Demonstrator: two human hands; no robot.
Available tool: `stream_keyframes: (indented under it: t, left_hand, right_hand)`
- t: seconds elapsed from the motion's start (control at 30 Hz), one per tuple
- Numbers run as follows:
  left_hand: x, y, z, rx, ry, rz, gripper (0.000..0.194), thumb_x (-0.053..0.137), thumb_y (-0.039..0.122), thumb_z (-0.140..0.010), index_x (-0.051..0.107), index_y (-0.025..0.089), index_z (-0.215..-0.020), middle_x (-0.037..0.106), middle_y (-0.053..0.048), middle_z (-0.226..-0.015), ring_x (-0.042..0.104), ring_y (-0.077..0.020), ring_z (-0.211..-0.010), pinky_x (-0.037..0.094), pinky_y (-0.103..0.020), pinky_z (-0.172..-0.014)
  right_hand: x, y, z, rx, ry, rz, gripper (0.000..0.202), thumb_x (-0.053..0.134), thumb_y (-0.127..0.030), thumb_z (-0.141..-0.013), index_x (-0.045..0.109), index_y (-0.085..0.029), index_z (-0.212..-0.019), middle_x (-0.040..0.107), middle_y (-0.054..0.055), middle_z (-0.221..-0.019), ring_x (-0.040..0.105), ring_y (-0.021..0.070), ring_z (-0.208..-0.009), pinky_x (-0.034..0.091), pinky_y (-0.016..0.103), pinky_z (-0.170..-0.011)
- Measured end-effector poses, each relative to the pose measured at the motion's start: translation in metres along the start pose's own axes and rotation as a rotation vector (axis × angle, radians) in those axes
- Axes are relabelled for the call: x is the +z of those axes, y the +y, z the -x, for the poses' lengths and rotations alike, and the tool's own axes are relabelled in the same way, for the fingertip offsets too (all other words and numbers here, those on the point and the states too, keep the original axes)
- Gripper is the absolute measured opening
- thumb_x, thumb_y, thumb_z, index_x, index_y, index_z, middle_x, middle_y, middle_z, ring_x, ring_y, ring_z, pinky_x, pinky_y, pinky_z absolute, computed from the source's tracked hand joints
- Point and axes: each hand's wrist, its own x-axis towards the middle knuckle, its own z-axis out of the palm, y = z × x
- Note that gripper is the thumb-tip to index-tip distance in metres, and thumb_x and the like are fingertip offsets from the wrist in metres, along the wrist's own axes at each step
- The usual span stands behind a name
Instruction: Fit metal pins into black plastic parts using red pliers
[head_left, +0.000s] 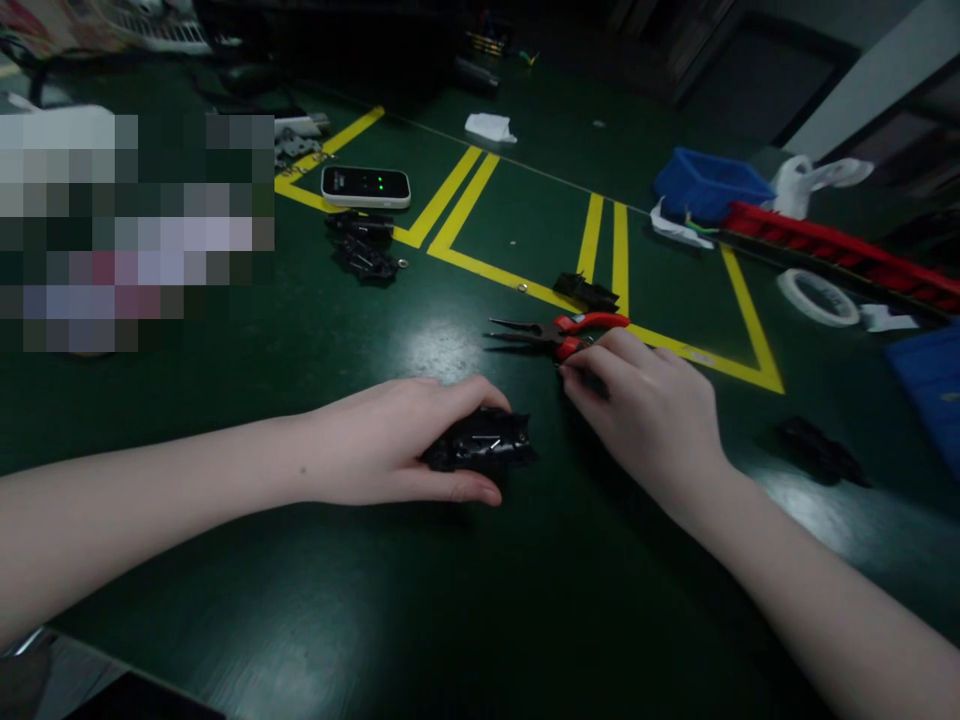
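Observation:
My left hand (pixel 420 435) is closed around a black plastic part (pixel 487 440), thumb on the near side and fingers over the far side. A small shiny metal piece shows on its upper face. To the right, my right hand (pixel 649 410) has its thumb and fingertips pinched together low over the table; whatever sits between them is too small or hidden to name. Directly beyond those fingertips lie red-handled needle-nose pliers (pixel 559 330), jaws pointing left and slightly apart. My fingers partly cover the lower handle. Another black part (pixel 586 292) rests just behind the pliers.
Yellow tape (pixel 510 270) marks bays on the green table (pixel 450 610). More black parts (pixel 364 245) lie near a white device (pixel 366 187) with green lights; another black part (pixel 821 450) is at right. Further off are a blue bin (pixel 709 185), red strip (pixel 840 250) and tape roll (pixel 817 297).

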Motion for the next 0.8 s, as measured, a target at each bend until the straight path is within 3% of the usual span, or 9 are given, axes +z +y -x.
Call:
stream_keyframes:
  t: [0.2,0.33,0.47,0.57,0.67,0.8]
  left_hand:
    - [0.0,-0.001,-0.003,0.029,-0.009,-0.093,0.046,0.064,0.051,-0.09,0.053,0.023,-0.124,0.07,-0.004,-0.108,0.067,-0.0202,-0.09,0.046,-0.029,-0.072]
    - [0.001,-0.005,-0.004,0.054,0.003,-0.101,0.049,0.062,0.056,-0.089,0.053,0.022,-0.124,0.07,-0.004,-0.103,0.066,-0.0201,-0.085,0.044,-0.028,-0.069]
    - [-0.001,-0.004,-0.003,0.034,-0.008,0.005,0.046,0.066,0.05,-0.089,0.054,0.022,-0.124,0.07,-0.003,-0.108,0.066,-0.0194,-0.09,0.045,-0.027,-0.071]
    - [-0.005,-0.001,-0.003,0.002,-0.004,0.228,0.043,0.071,0.039,-0.087,0.057,0.02,-0.123,0.07,-0.001,-0.109,0.067,-0.0155,-0.093,0.048,-0.023,-0.073]
    - [-0.009,0.001,-0.002,-0.042,0.049,0.414,0.045,0.074,0.029,-0.085,0.058,0.02,-0.126,0.07,0.002,-0.111,0.066,-0.0118,-0.096,0.051,-0.019,-0.078]
    - [-0.013,0.001,-0.002,-0.087,0.059,0.546,0.05,0.078,0.027,-0.081,0.059,0.023,-0.128,0.069,0.003,-0.117,0.066,-0.013,-0.105,0.053,-0.021,-0.086]
  right_hand:
    - [-0.022,-0.024,0.0,-0.131,0.079,-0.303,0.006,0.058,-0.015,-0.092,0.062,-0.015,-0.095,0.062,0.005,-0.095,0.062,0.0123,-0.082,0.05,0.023,-0.066]
    - [-0.035,-0.036,0.0,-0.199,0.106,-0.438,0.017,0.059,-0.013,-0.091,0.063,-0.016,-0.107,0.061,0.004,-0.094,0.061,0.011,-0.084,0.05,0.023,-0.069]
    - [-0.022,-0.004,0.001,-0.049,0.135,-0.266,0.031,0.056,-0.023,-0.094,0.059,-0.017,-0.124,0.063,0.012,-0.111,0.062,0.0235,-0.101,0.052,0.038,-0.08]
    - [-0.006,0.03,0.004,0.007,-0.016,-0.094,0.05,0.056,-0.041,-0.094,0.051,-0.015,-0.136,0.057,0.019,-0.13,0.054,0.0375,-0.119,0.048,0.055,-0.093]
    - [0.004,0.049,0.008,0.005,-0.124,-0.073,0.056,0.047,-0.051,-0.096,0.045,-0.018,-0.142,0.054,0.017,-0.135,0.052,0.0374,-0.122,0.048,0.057,-0.096]
    - [0.006,0.055,0.01,0.026,-0.151,-0.047,0.064,0.045,-0.053,-0.096,0.038,-0.017,-0.148,0.051,0.021,-0.138,0.049,0.039,-0.126,0.045,0.057,-0.098]
